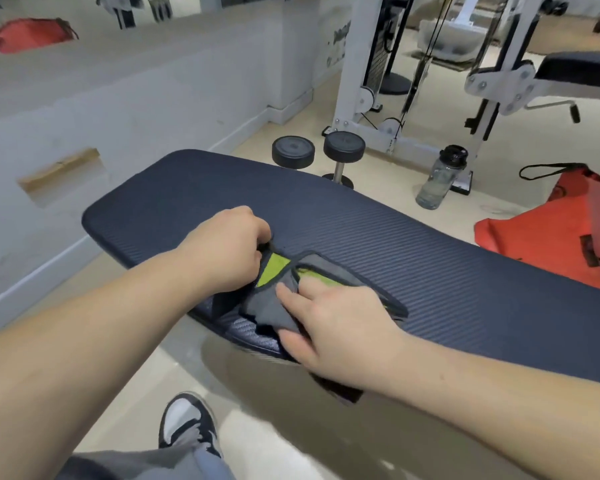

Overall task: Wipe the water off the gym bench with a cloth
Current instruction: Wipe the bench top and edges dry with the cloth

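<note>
A dark navy ribbed gym bench point(378, 237) runs across the middle of the view. On its near edge lies a grey cloth point(329, 271) with a lime-green inner side, partly folded and hanging over the edge. My left hand point(226, 247) pinches the cloth's left corner with closed fingers. My right hand point(329, 327) lies on the cloth's near part, thumb under a fold and fingers over it. No water drops can be made out on the bench surface.
Behind the bench two dumbbells point(319, 152) stand on the floor beside a clear water bottle point(439, 178). An orange bag point(565, 230) lies at the right. A white cable machine point(413, 81) rises at the back. A wall point(118, 116) runs along the left. My shoe point(184, 424) is below.
</note>
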`<state>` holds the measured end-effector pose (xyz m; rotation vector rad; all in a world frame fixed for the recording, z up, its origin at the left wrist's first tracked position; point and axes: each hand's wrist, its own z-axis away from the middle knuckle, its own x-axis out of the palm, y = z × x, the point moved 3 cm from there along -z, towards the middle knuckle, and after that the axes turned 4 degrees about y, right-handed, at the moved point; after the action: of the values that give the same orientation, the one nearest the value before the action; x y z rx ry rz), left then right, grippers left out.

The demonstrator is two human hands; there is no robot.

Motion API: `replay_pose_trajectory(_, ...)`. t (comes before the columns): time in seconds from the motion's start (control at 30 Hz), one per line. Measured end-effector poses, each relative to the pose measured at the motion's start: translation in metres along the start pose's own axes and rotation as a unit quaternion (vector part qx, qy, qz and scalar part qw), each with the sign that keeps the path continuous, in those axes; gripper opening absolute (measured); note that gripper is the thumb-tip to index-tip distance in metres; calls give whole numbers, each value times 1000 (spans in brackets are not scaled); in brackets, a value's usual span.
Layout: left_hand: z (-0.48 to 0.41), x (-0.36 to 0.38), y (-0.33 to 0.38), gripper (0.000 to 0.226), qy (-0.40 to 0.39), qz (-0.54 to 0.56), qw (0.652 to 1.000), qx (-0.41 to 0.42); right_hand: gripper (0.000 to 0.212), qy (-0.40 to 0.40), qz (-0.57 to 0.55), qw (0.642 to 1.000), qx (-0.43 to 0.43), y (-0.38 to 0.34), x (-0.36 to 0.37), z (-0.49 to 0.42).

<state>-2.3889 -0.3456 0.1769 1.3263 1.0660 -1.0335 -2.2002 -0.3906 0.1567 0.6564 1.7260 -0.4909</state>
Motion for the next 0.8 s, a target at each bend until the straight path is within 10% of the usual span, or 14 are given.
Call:
replay_pose_trajectory(0.33,4,4,-3,24,-6,23,1000,-12,51,2,50,933,356,176,18,-46)
replay_pose_trajectory(0.8,8,-8,-33,42,12,43,999,-26,50,-5,-14,1000,-1,-26,8,-26)
